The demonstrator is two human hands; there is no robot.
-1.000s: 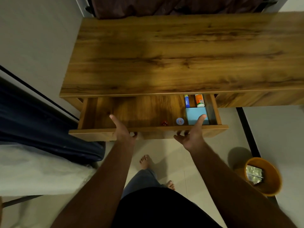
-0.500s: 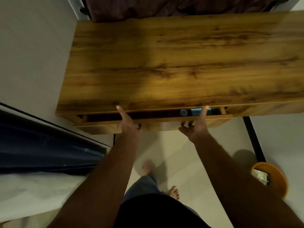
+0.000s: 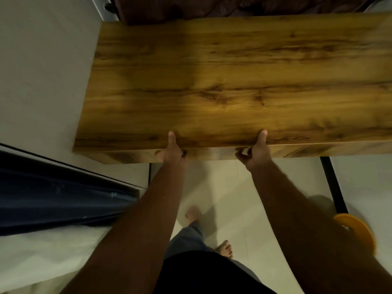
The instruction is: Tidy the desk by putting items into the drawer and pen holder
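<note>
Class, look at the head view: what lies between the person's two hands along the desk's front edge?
Only bare wood: the drawer front spans from left hand to right hand, under the desk.
</note>
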